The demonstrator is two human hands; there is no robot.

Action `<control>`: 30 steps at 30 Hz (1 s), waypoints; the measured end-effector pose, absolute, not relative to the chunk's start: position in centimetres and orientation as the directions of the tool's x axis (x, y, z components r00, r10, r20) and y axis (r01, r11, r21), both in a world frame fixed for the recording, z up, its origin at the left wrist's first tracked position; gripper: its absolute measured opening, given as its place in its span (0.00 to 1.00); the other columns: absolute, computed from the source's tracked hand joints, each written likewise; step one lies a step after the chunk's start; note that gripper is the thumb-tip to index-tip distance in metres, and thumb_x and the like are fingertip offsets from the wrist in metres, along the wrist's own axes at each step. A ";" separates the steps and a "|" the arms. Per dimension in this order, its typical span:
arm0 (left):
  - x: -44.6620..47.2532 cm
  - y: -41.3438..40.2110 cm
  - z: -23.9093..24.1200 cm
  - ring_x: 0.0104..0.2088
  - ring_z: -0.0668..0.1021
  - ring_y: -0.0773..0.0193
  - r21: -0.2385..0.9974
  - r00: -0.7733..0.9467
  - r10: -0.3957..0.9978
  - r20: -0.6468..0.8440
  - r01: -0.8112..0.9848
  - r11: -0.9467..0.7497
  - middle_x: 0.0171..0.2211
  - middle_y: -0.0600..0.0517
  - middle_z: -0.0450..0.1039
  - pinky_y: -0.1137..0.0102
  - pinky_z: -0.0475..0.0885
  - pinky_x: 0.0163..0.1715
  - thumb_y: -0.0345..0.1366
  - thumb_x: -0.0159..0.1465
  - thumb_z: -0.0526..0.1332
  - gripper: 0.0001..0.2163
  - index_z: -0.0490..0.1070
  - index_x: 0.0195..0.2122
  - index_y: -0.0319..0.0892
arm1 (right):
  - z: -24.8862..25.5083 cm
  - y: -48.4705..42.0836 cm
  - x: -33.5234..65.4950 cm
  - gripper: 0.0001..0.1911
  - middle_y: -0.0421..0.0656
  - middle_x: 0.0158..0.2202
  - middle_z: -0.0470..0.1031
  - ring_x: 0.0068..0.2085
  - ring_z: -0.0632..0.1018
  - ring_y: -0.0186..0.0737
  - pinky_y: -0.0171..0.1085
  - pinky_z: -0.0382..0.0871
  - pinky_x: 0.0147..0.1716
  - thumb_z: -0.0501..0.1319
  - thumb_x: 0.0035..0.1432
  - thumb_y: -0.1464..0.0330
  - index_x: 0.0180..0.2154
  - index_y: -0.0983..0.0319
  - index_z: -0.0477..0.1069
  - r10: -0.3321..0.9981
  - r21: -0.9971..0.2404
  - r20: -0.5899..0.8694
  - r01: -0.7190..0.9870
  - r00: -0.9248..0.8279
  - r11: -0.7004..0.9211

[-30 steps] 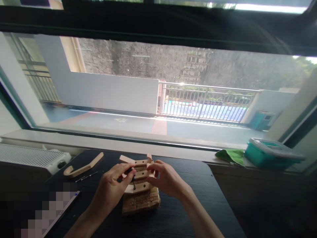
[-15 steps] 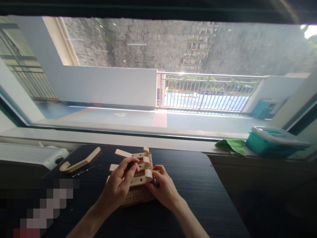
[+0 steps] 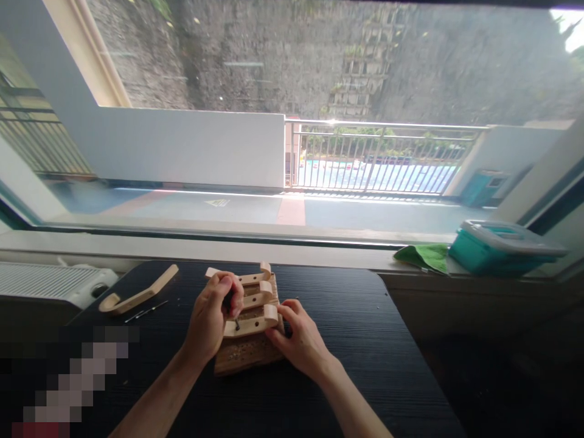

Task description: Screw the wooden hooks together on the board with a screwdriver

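Observation:
A wooden board [image 3: 241,354] with small holes lies on the dark table. Across it sit three pale wooden hooks, each with a rounded, upturned end; the front hook [image 3: 255,326] is nearest me. My left hand [image 3: 212,307] is closed over the left part of the hooks, its fingertips curled round something dark that they mostly hide. Just below them a small dark pin-like piece [image 3: 237,325], perhaps a screw or a tool tip, stands at a hole in the front hook. My right hand [image 3: 296,334] grips the board's right edge beside that hook's rounded end, thumb in front and fingers behind.
Left of the board lies a loose wooden hook [image 3: 141,295] with thin metal rods [image 3: 146,311] beside it. On the windowsill stand a green cloth [image 3: 422,257] and a teal lidded box [image 3: 504,249]. A white radiator [image 3: 50,285] is at the left, and a large window rises behind the table.
My left hand has turned, its fingers curling more and rising from the front hook, where the small dark piece now shows. My right hand keeps its grip. The view has tilted down slightly.

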State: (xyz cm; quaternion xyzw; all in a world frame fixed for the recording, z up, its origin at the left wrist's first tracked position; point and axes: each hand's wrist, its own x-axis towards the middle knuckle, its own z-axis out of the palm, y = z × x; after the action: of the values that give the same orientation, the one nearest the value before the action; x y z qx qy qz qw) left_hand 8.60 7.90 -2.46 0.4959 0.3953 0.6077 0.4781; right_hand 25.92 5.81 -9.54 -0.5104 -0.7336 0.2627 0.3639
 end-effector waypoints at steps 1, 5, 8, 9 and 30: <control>8.6 7.8 -2.3 0.21 0.65 0.70 0.955 -0.075 0.971 0.226 -0.180 -0.236 0.20 0.58 0.62 0.73 0.62 0.23 0.43 0.62 0.58 0.11 0.62 0.28 0.42 | -9.6 5.8 25.9 0.16 0.45 0.47 0.69 0.45 0.73 0.39 0.35 0.68 0.45 0.63 0.54 0.67 0.46 0.58 0.73 0.940 -0.755 0.263 0.560 -0.217 0.341; 8.9 7.5 -2.2 0.25 0.69 0.70 0.955 -0.164 0.957 0.238 -0.142 -0.262 0.24 0.57 0.67 0.73 0.66 0.29 0.44 0.58 0.63 0.12 0.65 0.30 0.41 | -9.9 5.9 26.0 0.16 0.44 0.45 0.69 0.41 0.73 0.37 0.34 0.69 0.42 0.63 0.55 0.66 0.47 0.58 0.73 0.940 -0.744 0.257 0.575 -0.225 0.340; 9.3 7.5 -2.7 0.24 0.68 0.70 0.947 -0.184 0.947 0.263 -0.140 -0.290 0.24 0.56 0.68 0.73 0.66 0.26 0.44 0.58 0.63 0.12 0.68 0.30 0.40 | -10.0 5.9 26.0 0.16 0.44 0.45 0.69 0.40 0.73 0.36 0.34 0.69 0.41 0.63 0.55 0.66 0.47 0.58 0.72 0.938 -0.743 0.269 0.573 -0.220 0.348; 9.4 7.6 -2.8 0.23 0.68 0.71 0.944 -0.182 0.945 0.270 -0.144 -0.297 0.23 0.56 0.67 0.73 0.65 0.25 0.44 0.59 0.62 0.12 0.69 0.30 0.40 | -10.0 5.9 26.0 0.17 0.44 0.46 0.70 0.40 0.73 0.37 0.34 0.69 0.41 0.63 0.55 0.66 0.47 0.58 0.72 0.937 -0.743 0.271 0.572 -0.219 0.348; 9.7 8.2 -2.4 0.14 0.55 0.73 0.952 -0.144 0.970 0.194 -0.211 -0.221 0.13 0.59 0.52 0.74 0.50 0.15 0.41 0.66 0.51 0.18 0.57 0.20 0.42 | -8.8 5.2 26.1 0.25 0.42 0.49 0.67 0.50 0.71 0.42 0.40 0.66 0.49 0.66 0.51 0.59 0.51 0.53 0.69 0.953 -0.712 0.159 0.639 -0.258 0.292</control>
State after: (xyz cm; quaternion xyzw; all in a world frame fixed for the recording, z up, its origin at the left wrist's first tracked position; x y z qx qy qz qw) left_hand 9.71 8.17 -2.43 0.4584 0.4143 0.6329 0.4666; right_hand 26.06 5.22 -8.81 -0.5325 -0.7474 0.2655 0.2954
